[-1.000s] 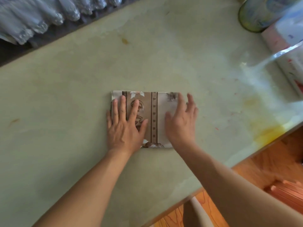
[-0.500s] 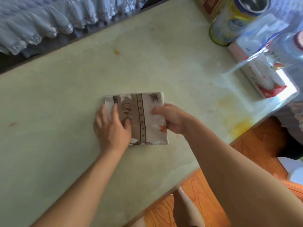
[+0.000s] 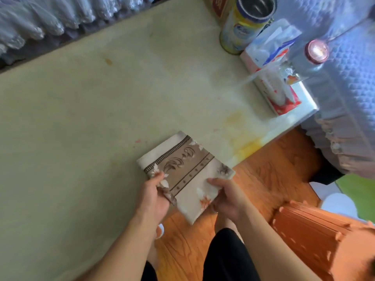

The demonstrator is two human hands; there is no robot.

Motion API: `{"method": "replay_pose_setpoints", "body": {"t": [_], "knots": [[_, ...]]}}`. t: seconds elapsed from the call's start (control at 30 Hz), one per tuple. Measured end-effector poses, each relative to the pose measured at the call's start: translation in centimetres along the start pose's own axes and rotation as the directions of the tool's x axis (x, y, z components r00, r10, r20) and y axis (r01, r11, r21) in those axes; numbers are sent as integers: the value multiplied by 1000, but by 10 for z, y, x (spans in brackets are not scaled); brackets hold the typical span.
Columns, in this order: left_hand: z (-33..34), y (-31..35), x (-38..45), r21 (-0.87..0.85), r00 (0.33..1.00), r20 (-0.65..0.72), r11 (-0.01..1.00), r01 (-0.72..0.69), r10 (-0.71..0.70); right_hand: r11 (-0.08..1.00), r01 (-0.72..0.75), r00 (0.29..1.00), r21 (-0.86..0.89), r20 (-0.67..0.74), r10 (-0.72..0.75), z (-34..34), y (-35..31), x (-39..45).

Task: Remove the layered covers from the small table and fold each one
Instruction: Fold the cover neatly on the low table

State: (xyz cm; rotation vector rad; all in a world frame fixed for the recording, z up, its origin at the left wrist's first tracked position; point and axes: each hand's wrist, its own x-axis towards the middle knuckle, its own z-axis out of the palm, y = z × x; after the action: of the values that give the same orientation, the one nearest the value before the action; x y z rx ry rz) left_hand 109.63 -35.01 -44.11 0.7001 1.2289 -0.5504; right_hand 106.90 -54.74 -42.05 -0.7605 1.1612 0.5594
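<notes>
Holding the folded cover (image 3: 185,175) from both near edges, the left hand (image 3: 154,196) pinches its left side with the thumb on top and the fingers curled beneath, while the right hand (image 3: 226,196) grips the near right side the same way. The cover, folded to a small thick rectangle, is cream with a brown ornamental band, a dotted stripe and orange and pale flower motifs. It is tilted, its far corner over the pale green table (image 3: 85,122) and its near corner past the table's edge, above the wooden floor (image 3: 269,171).

At the table's far right corner stand a yellow and white tin (image 3: 241,29) with an open metal-lined top and a blue oval logo too blurred to read, a red box (image 3: 220,6) behind it bearing pale characters that cannot be made out, and a white and red tissue pack (image 3: 269,78) whose print is illegible. A clear bottle with a pink cap (image 3: 316,51) stands just beside the pack. Yellow and orange stains mark the tabletop near its right edge.

White ruffled fabric (image 3: 40,19) runs along the far side of the table. A pale blue quilted cover with a lace hem (image 3: 349,82) lies to the right. An orange ribbed stool (image 3: 312,238) stands on the floor at lower right, near the person's dark-clothed legs (image 3: 227,256).
</notes>
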Motion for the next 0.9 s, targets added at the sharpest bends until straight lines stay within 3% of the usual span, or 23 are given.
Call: {"method": "replay_pose_setpoints", "body": {"t": [0.1,0.23,0.4,0.53,0.63,0.73,0.8,0.9], "knots": [[49,-22,-4,89,991,133,996,4,-16,998,22,999,67,32,-24,-43,-52,0],[140,-37,-3,67,986,168,997,-23,11,982,184,976,28,114,-186,-75,-159,10],[275,-30,-20,11,945,301,991,-136,126,917,398,882,-16,281,-378,-101,-295,-1],[339,-37,-3,29,919,371,987,-158,137,902,431,854,1,323,-408,-128,-349,9],[348,-46,36,176,955,197,950,-258,223,943,332,918,4,227,-324,-144,-331,49],[318,-61,64,552,960,-31,806,-214,277,975,193,981,-113,-5,-195,-149,-294,86],[291,-73,68,691,961,-72,709,-144,265,971,192,978,-139,-58,-202,-149,-282,99],[256,-89,64,712,968,-52,689,-137,246,953,243,968,-182,-15,-250,-141,-279,97]]}}
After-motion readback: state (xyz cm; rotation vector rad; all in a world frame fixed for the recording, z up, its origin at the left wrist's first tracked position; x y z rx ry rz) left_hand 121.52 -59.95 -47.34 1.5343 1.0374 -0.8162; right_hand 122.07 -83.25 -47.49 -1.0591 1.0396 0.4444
